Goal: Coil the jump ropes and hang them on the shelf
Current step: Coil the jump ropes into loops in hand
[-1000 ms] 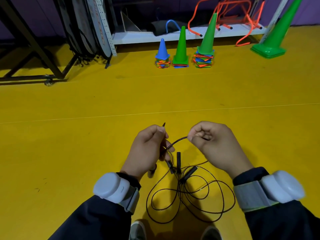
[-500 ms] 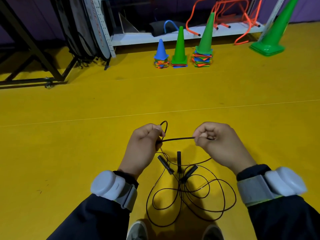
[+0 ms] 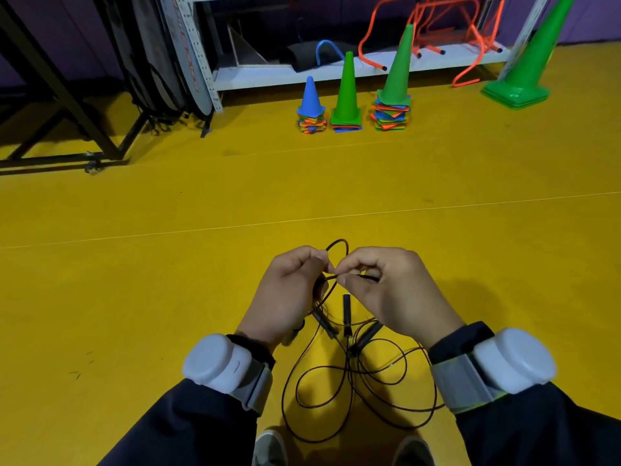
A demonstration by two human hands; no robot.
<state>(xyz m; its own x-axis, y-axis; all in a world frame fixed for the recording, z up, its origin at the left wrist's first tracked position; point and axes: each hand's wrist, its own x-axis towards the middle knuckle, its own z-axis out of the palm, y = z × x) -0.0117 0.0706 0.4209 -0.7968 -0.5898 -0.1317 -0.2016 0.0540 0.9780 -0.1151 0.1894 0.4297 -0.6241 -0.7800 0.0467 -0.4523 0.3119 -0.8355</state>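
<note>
- Coiling in progress: thin black cord jump ropes [image 3: 349,381] hang from both hands, which sit well in front of the white metal shelf [image 3: 336,74] across the yellow floor [image 3: 168,264].
- Left hand [image 3: 289,297]: fingers curled, clamped on a gathered bundle of cord; a small loop sticks up above its fingertips.
- Right hand [image 3: 393,290]: thumb and forefinger pinched together on one strand, touching the left hand's fingertips.
- Slim black handles [image 3: 346,314] dangle just below the hands; at least three show. How many ropes there are, cannot tell.
- Loose loops hang down toward the grey shoes [image 3: 268,449], on the side away from the shelf.
- Handling, my read: cord is light, thin, springy and likely slick; loops will spring open or tangle if the pinch loosens. Not fragile.
- Best hold: keep the bundle clamped in the left hand and feed loops with the right. Grab the handles for weight control, since they swing.
- Green, blue plastic cones [image 3: 346,92] stand just in front of the shelf; orange hurdles [image 3: 437,25] rest on it. Hanging not yet started.
</note>
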